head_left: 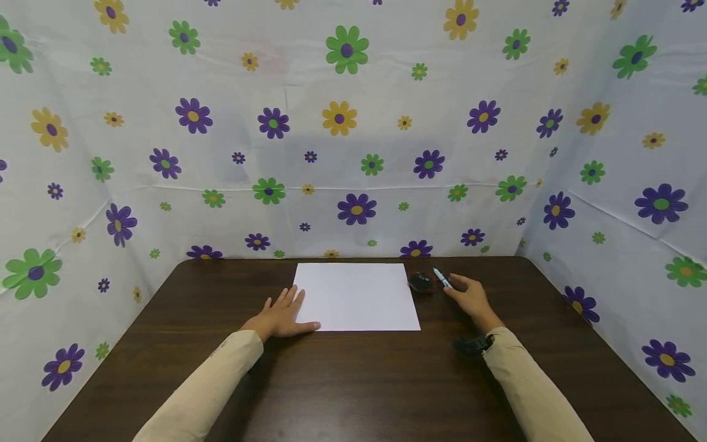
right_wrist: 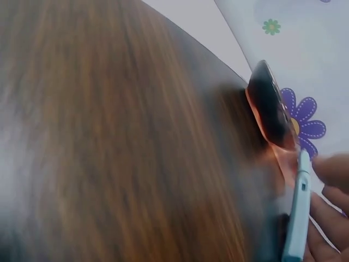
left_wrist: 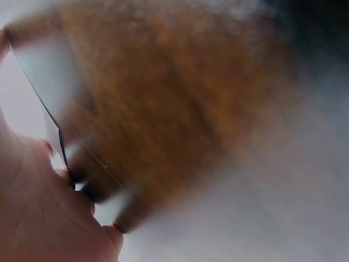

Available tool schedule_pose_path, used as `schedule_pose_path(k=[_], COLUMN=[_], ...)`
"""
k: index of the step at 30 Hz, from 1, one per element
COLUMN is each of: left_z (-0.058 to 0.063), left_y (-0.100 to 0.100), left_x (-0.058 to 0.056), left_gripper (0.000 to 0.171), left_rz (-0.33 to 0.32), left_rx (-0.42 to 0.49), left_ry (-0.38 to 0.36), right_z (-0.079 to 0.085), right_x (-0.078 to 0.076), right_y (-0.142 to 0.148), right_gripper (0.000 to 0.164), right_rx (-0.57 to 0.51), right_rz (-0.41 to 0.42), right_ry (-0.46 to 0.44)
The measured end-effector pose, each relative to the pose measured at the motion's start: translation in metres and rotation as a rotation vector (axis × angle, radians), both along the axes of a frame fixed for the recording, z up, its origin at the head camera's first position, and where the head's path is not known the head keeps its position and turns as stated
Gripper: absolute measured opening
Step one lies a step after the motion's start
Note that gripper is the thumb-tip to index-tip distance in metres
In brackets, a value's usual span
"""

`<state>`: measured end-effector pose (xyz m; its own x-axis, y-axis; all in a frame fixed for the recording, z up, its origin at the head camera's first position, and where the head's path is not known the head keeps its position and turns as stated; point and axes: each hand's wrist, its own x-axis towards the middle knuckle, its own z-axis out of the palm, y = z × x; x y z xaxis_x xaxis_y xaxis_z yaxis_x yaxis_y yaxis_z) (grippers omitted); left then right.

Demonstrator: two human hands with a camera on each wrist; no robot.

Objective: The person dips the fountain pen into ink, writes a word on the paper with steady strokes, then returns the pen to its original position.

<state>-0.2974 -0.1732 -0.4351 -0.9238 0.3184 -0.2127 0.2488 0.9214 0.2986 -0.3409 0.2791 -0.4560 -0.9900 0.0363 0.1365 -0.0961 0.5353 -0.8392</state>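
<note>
My left hand [head_left: 280,318] rests with spread fingers on the left edge of a blank white sheet of paper [head_left: 356,298], the thumb along its lower edge. The left wrist view shows the palm [left_wrist: 41,202] close up beside the paper. To the right of the sheet lies a slim light blue pen [head_left: 442,277]. My right hand [head_left: 469,298] is right at it, fingers loosely bent. In the right wrist view the whole pen [right_wrist: 300,213] shows in front of the fingers [right_wrist: 327,221], which do not visibly wrap round it.
A dark computer mouse [head_left: 421,282] with a reddish edge sits between the paper and the pen. The dark brown wooden table [head_left: 353,387] ends at a flower-printed white cloth [head_left: 309,221] behind and at the sides. A dark band [head_left: 472,345] is on the right wrist.
</note>
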Motion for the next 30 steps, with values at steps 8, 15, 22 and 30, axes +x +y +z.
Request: schedule_pose_path(k=[8, 15, 22, 30], left_z=[0.000, -0.005, -0.009, 0.003], left_y=[0.001, -0.001, -0.003, 0.002], left_x=[-0.001, -0.004, -0.005, 0.000], left_gripper=[0.103, 0.110, 0.115, 0.105], left_rz=[0.000, 0.013, 0.012, 0.008], left_rx=[-0.006, 0.009, 0.009, 0.006], left_ry=[0.000, -0.012, -0.011, -0.014], right_z=[0.001, 0.001, 0.003, 0.005], right_x=[-0.008, -0.014, -0.013, -0.012], right_y=[-0.013, -0.021, -0.026, -0.029], right_gripper=[0.040, 0.035, 0.033, 0.029], right_rx=[0.030, 0.083, 0.112, 0.120], right_rz=[-0.227, -0.294, -0.316, -0.343], right_ry=[-0.024, -0.030, -0.040, -0.046])
